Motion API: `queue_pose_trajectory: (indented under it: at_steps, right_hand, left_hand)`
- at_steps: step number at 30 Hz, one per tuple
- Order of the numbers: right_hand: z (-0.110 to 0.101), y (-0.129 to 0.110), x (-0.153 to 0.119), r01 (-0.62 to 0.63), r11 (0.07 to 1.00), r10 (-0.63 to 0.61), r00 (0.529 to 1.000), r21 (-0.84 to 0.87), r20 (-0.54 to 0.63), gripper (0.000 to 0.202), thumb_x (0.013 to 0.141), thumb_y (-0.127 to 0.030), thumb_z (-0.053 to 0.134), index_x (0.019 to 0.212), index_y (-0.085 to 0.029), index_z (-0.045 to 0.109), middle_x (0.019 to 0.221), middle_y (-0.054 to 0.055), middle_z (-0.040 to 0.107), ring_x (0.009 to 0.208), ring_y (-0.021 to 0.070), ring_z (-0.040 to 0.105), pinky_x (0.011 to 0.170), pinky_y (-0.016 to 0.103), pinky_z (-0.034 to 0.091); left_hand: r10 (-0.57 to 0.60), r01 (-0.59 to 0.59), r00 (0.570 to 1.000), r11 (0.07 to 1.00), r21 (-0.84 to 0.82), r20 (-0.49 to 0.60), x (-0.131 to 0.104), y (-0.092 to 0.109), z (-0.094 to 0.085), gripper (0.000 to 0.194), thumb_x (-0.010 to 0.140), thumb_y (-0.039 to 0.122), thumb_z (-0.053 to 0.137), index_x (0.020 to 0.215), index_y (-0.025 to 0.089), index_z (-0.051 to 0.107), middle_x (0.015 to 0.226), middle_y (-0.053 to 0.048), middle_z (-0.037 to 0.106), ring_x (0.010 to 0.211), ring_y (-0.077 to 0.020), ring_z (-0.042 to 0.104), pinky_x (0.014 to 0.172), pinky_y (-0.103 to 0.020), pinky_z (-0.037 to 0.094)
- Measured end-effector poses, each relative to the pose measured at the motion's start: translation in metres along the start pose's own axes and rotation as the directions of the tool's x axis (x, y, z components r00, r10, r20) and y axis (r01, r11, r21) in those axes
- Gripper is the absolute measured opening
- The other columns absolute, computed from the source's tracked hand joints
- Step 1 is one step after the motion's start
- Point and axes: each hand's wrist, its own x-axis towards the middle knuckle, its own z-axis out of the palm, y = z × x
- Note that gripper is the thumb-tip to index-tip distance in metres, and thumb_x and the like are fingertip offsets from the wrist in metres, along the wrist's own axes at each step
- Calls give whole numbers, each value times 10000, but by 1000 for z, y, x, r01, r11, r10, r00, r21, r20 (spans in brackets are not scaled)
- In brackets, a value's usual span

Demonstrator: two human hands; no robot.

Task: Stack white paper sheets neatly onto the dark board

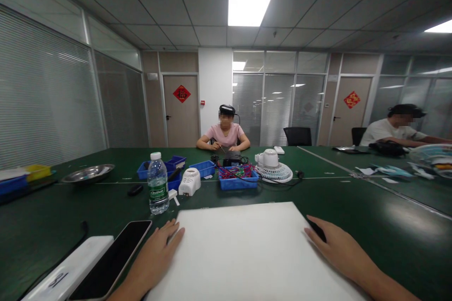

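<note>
A large flat white board (240, 249) fills the front middle of the view, its far edge nearest the table's middle. My left hand (157, 249) is at its left edge, with the thumb along the border and the fingers beside it. On the opposite edge, my right hand (339, 247) has its thumb against the border and its index finger pointing forward. A dark patch shows between that thumb and finger; I cannot make out what it is. Close to my left hand lie a phone (116, 258) with a dark screen and a white power bank-like block (70, 268).
Beyond the board stand a water bottle (157, 186), a white plastic housing (189, 182), a blue tray (238, 183) of wires and a small fan (273, 169). A metal dish (88, 174) lies left. One person (226, 134) sits opposite, another (391, 127) at right.
</note>
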Motion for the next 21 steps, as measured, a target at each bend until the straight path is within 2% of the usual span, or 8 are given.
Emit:
queue_pose_trajectory:
  at_steps: [3,8,12,16,21]
  right_hand:
    - [0,5,1,-10,999,7,999,52,52,663,948,-594,381,1391,-133,553,1355,103,583,1221,291,572,1065,435,436]
    - [-1,-5,-4,31,996,-34,999,82,42,623,939,-572,403,1361,-154,588,1366,86,575,1242,292,557,1075,420,420]
    - [0,-9,-5,23,996,-27,998,82,49,643,944,-572,394,1397,-143,552,1393,97,550,1256,291,544,1098,443,396]
    - [1,-11,-6,82,994,-85,996,70,42,642,942,-589,397,1383,-156,569,1418,100,527,1318,283,480,1149,443,329]
    - [-1,-13,-7,107,992,-113,989,63,99,679,969,-634,313,1418,-172,530,1454,120,477,1330,272,452,1146,452,321]
  left_hand:
    - [-18,18,1000,999,-29,-15,-1,3,-2,605,926,552,367,1274,154,663,1433,-122,557,1401,-271,440,1197,-486,252]
    - [-59,54,995,996,-68,-75,-3,6,0,588,918,558,366,1159,166,733,1381,-120,607,1353,-270,501,1169,-437,312]
    - [-103,99,992,994,-50,-79,-4,10,2,661,918,584,315,1198,138,713,1403,-140,589,1365,-278,481,1167,-422,307]
    - [-123,122,991,992,-25,-50,-6,19,-1,699,908,576,285,1234,107,688,1439,-165,546,1381,-279,466,1173,-429,295]
    - [-121,121,991,993,-10,-52,-7,23,-1,714,892,548,300,1326,74,611,1477,-159,513,1396,-284,448,1177,-452,297]
